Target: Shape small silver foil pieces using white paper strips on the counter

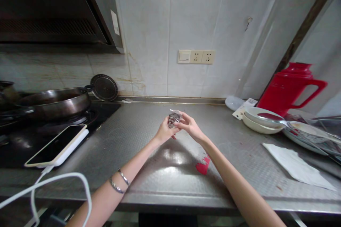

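Observation:
Both of my hands meet over the middle of the steel counter, raised a little above it. Between them is a small, shiny, clear-wrapped packet (174, 117) with something dark grey inside; its exact kind I cannot make out. My left hand (163, 132) grips the packet from the left and below, fingers closed around it. From the right, my right hand (190, 126) pinches it with thumb and fingers. A silver bangle (116, 186) circles my left forearm.
Left, a steel pan (58, 103) sits on the black hob, with a cabled phone (57, 145) at its edge. Right are stacked bowls (262, 126), a red thermos flask (286, 85) and a white paper napkin (295, 165). A red patch (203, 166) marks the counter (165, 181).

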Motion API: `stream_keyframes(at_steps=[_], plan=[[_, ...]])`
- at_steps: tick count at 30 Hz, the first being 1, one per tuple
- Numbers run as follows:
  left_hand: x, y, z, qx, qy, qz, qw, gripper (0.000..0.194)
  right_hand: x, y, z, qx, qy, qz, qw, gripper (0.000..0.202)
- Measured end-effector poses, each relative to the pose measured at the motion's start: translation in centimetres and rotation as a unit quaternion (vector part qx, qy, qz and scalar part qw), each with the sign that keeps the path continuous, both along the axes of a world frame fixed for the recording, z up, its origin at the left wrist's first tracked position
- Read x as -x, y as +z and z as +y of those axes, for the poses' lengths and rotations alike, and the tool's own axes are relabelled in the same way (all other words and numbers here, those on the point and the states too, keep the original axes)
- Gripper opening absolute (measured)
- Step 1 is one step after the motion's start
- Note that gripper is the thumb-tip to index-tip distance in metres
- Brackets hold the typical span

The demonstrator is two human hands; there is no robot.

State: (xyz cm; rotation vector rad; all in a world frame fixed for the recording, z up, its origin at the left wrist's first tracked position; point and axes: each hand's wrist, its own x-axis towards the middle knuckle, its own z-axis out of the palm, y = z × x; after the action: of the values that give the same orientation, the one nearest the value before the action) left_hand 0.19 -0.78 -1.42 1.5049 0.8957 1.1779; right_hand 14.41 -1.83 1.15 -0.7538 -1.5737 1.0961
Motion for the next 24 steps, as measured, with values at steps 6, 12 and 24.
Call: stream_keyframes(at_steps=[6, 12, 24], plan=[[0.1, -0.3, 0.3, -0.004, -0.002, 0.024, 1.000, 0.082, 0.2, -0.4, 0.3, 0.031, -0.047, 0.009, 0.998, 0.044], [1.0, -0.3, 0.5, -0.204, 0.065, 0.118, 0.970, 0.117, -0.1, -1.0, 0.8, 0.128, -0.053, 0.040, 0.990, 0.042], [1.5, -0.4, 0.9, -0.241, 0.051, 0.195, 0.950, 0.089, -0.2, -1.5, 1.4, 0.220, -0.027, 0.111, 0.969, 0.051]])
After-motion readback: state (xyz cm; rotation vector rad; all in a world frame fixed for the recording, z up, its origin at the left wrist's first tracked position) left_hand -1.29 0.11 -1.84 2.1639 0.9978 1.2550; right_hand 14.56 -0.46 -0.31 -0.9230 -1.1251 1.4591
